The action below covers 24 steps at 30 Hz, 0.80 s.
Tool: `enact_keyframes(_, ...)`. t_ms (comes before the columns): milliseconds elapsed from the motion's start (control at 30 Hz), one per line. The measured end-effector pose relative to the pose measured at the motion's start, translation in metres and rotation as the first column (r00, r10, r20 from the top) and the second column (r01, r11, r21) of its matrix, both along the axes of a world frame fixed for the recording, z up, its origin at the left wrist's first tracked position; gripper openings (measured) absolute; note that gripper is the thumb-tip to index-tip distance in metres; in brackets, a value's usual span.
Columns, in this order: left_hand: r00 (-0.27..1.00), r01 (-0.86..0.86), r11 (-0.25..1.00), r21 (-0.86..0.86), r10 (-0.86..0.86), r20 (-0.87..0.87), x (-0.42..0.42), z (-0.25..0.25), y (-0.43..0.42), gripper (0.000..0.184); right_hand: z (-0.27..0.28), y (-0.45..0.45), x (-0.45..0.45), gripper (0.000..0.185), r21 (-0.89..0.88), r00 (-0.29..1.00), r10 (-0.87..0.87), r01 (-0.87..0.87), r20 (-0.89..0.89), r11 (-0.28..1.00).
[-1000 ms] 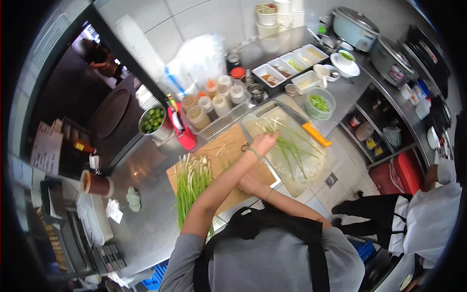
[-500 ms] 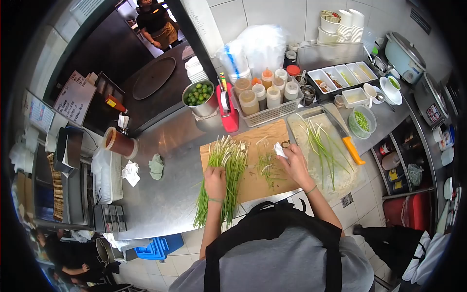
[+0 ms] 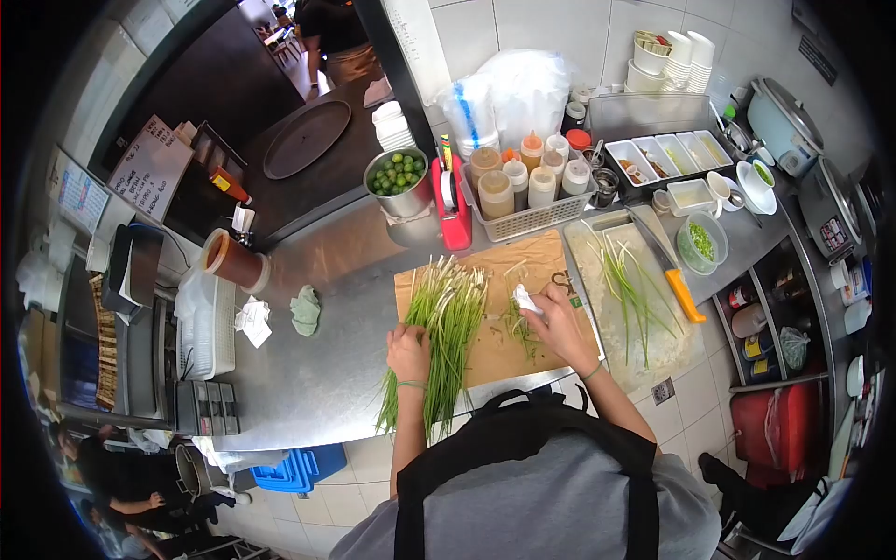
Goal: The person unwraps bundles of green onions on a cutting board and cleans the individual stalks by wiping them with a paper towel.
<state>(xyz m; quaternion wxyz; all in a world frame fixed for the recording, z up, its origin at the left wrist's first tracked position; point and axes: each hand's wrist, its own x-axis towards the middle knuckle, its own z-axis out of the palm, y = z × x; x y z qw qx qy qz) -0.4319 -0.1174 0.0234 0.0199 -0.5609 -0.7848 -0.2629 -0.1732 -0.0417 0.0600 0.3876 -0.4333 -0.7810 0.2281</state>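
A large bunch of green onions point(image 3: 446, 313) lies on a sheet of brown paper point(image 3: 499, 369), white ends pointing away from me. My left hand point(image 3: 409, 351) rests on the left side of the bunch, fingers curled over the stalks. In my right hand point(image 3: 563, 331) is a crumpled white tissue point(image 3: 525, 300), pinched between the fingers just above the paper. Beneath and beside it are loose green onion scraps point(image 3: 521, 327). Further right, a few separate green onion stalks point(image 3: 635, 294) lie on a pale cutting board point(image 3: 679, 353), near a knife with an orange handle point(image 3: 686, 297).
Behind the paper stands a basket of sauce bottles point(image 3: 532, 224), with a red tape dispenser point(image 3: 455, 219) and a pot of green citrus point(image 3: 399, 201) to its left. A tub of chopped greens point(image 3: 700, 245) sits right of the board. A green cloth point(image 3: 305, 311) lies left.
My right hand has moved left over the paper with the tissue, uncovering printed lettering. My left hand stays at the bunch. The view has shifted slightly, and the person beyond the hatch has moved.
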Motion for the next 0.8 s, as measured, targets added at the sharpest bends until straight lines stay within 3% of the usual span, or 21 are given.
enact_keyframes(67,0.999,-0.043,0.999,0.017,0.043,-0.011,0.0,0.012,-0.001,0.005,0.001,0.0,0.0,0.016,0.0,1.0,-0.003,0.003,-0.01,1.0)
enact_keyframes(167,0.99,-0.093,0.996,-0.001,0.092,0.11,-0.004,0.018,-0.003,0.006,0.002,-0.001,0.0,0.017,-0.008,1.0,-0.005,0.005,-0.022,1.0)
enact_keyframes(467,0.976,-0.002,0.983,0.182,0.042,-0.213,-0.002,0.062,0.005,0.008,0.001,-0.003,-0.003,0.017,0.011,1.0,0.017,-0.017,-0.02,1.0)
enact_keyframes(567,0.998,-0.009,0.991,0.132,0.017,-0.06,-0.001,0.063,0.008,0.012,0.006,-0.005,-0.003,0.017,0.0,1.0,0.009,-0.009,-0.009,1.0)
enact_keyframes(667,0.989,0.131,0.991,0.015,-0.13,-0.068,0.002,0.051,0.007,0.016,0.008,-0.006,-0.002,0.017,-0.004,1.0,0.005,-0.005,-0.016,1.0)
enact_keyframes(767,0.957,0.099,0.94,-0.328,0.0,0.291,0.0,0.053,0.018,0.018,0.006,-0.004,-0.001,0.017,-0.005,1.0,0.001,-0.001,-0.021,1.0)
enact_keyframes(800,0.953,0.055,0.962,-0.269,0.03,0.3,-0.003,0.05,0.021,0.018,0.005,-0.004,0.0,0.017,-0.007,1.0,0.0,0.0,-0.023,1.0)
